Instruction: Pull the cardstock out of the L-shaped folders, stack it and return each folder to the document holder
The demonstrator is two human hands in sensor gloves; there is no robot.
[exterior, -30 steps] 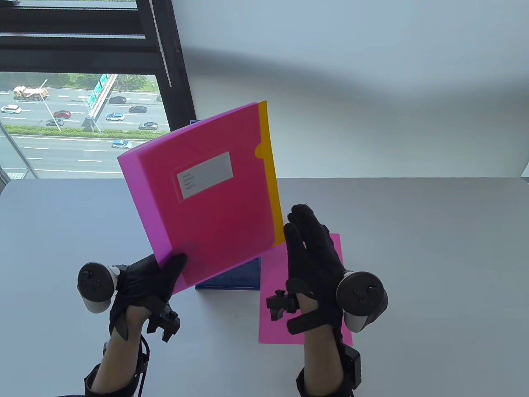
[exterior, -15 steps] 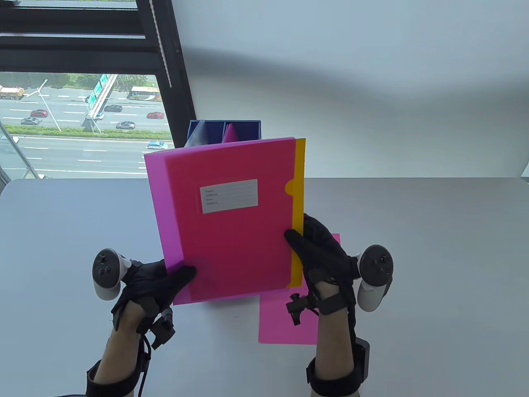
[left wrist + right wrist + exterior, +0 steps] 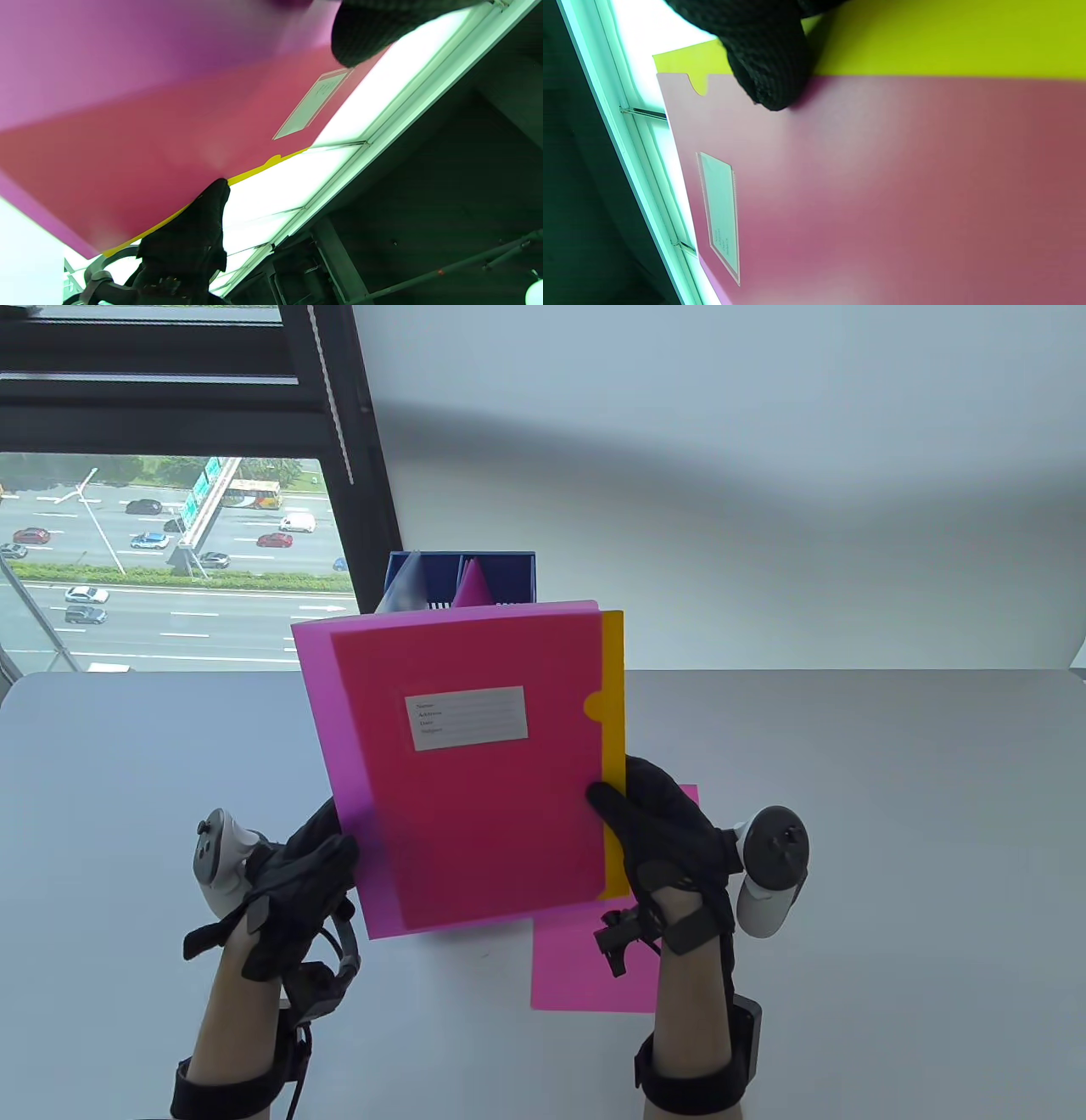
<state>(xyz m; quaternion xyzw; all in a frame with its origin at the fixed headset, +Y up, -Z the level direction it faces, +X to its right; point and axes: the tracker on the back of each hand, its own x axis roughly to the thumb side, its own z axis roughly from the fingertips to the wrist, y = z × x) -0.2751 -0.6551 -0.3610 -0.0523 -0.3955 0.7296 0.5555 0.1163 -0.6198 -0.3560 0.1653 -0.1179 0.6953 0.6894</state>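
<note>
A pink translucent L-shaped folder [image 3: 475, 814] with a white label stands upright over the table, in front of the blue document holder [image 3: 501, 572]. A yellow cardstock [image 3: 612, 746] sticks out along its right edge. My left hand [image 3: 310, 861] holds the folder's lower left edge, a gloved fingertip [image 3: 360, 34] lying on its face. My right hand [image 3: 649, 831] pinches the right edge; its thumb [image 3: 768, 72] crosses the yellow strip [image 3: 925, 38] and ends on the folder's front [image 3: 882, 190]. A pink cardstock sheet [image 3: 585, 976] lies flat on the table under my right wrist.
The holder stands at the table's far edge with a clear and a pink folder upright in it. The grey table [image 3: 848, 857] spreads to both sides. A window [image 3: 153, 543] is at the back left and a white wall behind.
The folder swung from a leftward tilt to upright. My right hand came in and took its right edge. My left hand shifted from the bottom corner to the lower left edge.
</note>
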